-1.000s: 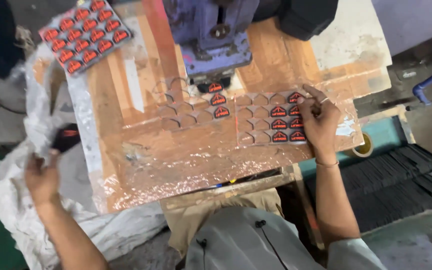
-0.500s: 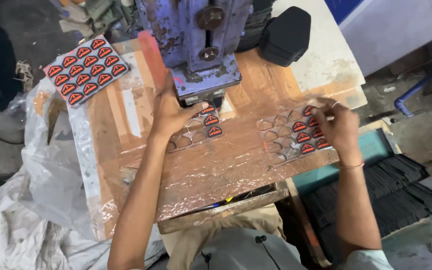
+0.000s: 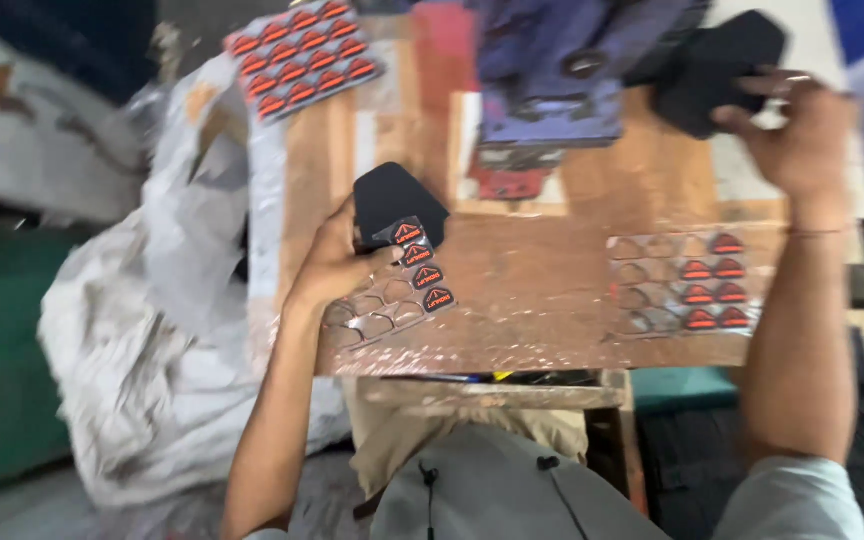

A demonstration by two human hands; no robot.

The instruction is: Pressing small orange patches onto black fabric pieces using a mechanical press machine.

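- We see the left hand [image 3: 337, 262] pinching a clear sticker sheet [image 3: 397, 285] with a black pad [image 3: 392, 200] on the wooden table [image 3: 552, 290].
- The right hand [image 3: 802, 135] is raised by the press [image 3: 552, 90], fingers curled; we cannot tell its grip.

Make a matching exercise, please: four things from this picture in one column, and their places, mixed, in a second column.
Things:
1. full badge sheet
2. black piece
3. blue machine
4. half-empty badge sheet

Places:
A. under the right forearm, on the bench
B. top left corner of the bench
C. at the left hand
D. top middle, at the back of the bench

Pairs: 1-B, 2-C, 3-D, 4-A
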